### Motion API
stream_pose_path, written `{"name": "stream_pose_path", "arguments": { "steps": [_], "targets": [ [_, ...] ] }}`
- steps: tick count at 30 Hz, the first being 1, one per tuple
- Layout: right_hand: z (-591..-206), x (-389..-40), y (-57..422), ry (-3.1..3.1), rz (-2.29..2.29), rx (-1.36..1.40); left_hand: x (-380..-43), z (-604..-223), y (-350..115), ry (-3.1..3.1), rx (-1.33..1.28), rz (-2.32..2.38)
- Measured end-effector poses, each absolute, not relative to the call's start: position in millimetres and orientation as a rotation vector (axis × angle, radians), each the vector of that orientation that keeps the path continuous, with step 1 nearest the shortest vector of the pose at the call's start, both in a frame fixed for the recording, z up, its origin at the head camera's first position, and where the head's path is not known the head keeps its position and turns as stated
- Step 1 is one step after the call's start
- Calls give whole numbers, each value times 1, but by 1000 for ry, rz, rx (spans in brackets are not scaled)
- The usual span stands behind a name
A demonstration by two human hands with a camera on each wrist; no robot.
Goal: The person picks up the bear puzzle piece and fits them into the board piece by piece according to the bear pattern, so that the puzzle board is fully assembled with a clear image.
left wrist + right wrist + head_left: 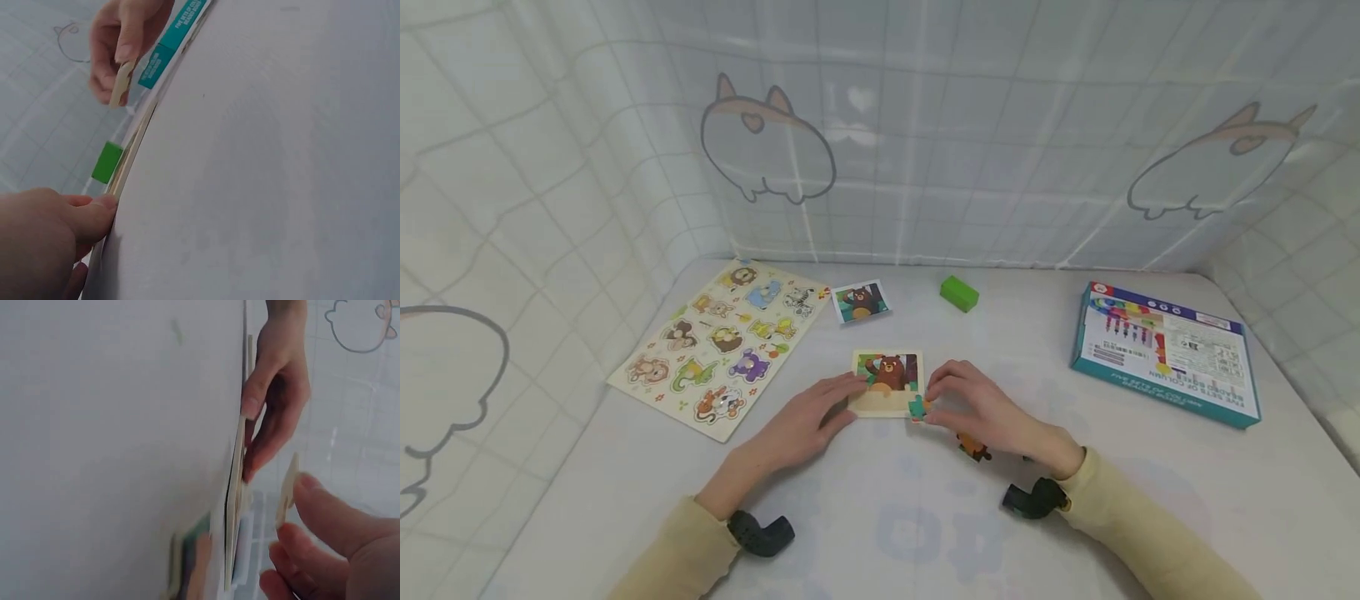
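A small wooden bear puzzle board lies on the table, its upper part filled with the bear picture and its lower part bare wood. My left hand holds its left edge, with the thumb along the near side and the fingers over the top. Pinched between thumb and fingers of my right hand is a teal and orange puzzle piece; it is raised over the board's lower right corner. In the right wrist view that puzzle piece shows edge-on. Another brown and orange piece lies under the right hand.
A bear picture card and a green block lie behind the board. To the left is an animal peg board; to the right, a boxed bead set. A grid-patterned cloth rises around the table.
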State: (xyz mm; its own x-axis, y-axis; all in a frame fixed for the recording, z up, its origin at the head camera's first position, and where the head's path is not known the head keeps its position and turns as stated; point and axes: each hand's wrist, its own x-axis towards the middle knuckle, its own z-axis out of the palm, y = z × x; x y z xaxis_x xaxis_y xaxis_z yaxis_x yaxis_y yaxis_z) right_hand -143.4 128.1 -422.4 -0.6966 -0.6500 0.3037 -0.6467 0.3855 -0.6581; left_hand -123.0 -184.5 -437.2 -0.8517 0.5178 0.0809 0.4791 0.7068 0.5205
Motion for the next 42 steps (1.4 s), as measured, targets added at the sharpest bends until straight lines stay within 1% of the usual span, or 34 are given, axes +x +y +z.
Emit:
{"name": "stream_pose_path", "arguments": {
  "steps": [9,20,29,42],
  "targets": [
    [-417,-151,85,2730,-1169,-1090,-125,-440,-180,2872,753,885],
    [-424,-157,52,2786,-1042,-1043,-129,-444,-178,2847,759,905],
    [-432,-156,45,2837,-993,-1022,-127,-444,-180,2854,762,905],
    [-437,-157,46,2876,-1017,-1070,-128,-441,-179,2894,887,852]
  ]
}}
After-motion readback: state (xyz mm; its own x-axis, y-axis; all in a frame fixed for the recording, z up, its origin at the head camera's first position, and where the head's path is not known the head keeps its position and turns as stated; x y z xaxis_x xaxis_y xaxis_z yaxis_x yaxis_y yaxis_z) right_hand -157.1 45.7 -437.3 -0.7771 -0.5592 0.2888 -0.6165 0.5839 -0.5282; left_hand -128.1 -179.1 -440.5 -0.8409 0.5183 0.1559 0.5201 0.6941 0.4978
